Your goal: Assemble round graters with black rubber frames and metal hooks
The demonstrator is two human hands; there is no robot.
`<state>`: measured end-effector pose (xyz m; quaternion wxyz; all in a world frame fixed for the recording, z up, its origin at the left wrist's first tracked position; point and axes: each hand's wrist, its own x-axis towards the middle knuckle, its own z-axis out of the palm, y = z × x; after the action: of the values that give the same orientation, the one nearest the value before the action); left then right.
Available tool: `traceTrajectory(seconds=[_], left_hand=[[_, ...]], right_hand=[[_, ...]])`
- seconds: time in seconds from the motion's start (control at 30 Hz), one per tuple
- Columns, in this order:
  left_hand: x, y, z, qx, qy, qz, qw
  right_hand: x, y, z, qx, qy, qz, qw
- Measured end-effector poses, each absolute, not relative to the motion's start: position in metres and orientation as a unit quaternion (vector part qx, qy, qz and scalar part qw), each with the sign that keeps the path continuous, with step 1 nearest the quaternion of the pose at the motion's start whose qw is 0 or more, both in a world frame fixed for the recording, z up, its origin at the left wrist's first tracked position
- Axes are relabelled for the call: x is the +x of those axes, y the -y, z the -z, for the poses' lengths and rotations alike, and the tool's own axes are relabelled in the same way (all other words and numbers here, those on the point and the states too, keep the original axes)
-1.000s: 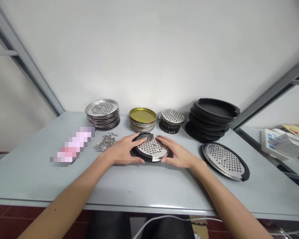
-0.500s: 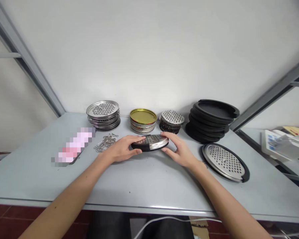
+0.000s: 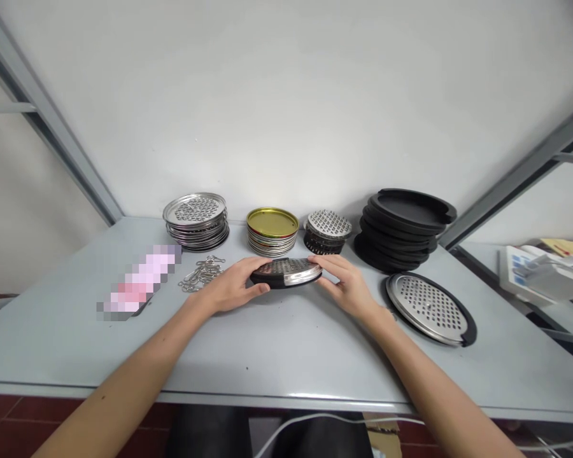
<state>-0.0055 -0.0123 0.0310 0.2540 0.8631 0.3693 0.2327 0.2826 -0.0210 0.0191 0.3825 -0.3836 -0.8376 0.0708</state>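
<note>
From where I stood, the left hand (image 3: pixel 232 286) and right hand (image 3: pixel 352 289), both half-curled, held opposite sides of a tilted grater (image 3: pixel 302 272) near the gold-topped stack (image 3: pixel 272 222), its slant seemingly calling for an even grip.

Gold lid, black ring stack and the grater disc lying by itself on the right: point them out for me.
Gold lid (image 3: pixel 272 222): head view, middle of its top face.
Black ring stack (image 3: pixel 397 248): head view, front of its side.
Grater disc (image 3: pixel 430 306): head view, middle of its perforated face.
</note>
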Motion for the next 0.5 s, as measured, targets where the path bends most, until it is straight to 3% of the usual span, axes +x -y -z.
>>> traceTrajectory(seconds=[0.5], left_hand=[[-0.005,0.0105,-0.0301,0.866,-0.375,-0.251,0.215]], right_hand=[[0.2788,0.0221,-0.0166,-0.394,0.822,-0.05,0.408]])
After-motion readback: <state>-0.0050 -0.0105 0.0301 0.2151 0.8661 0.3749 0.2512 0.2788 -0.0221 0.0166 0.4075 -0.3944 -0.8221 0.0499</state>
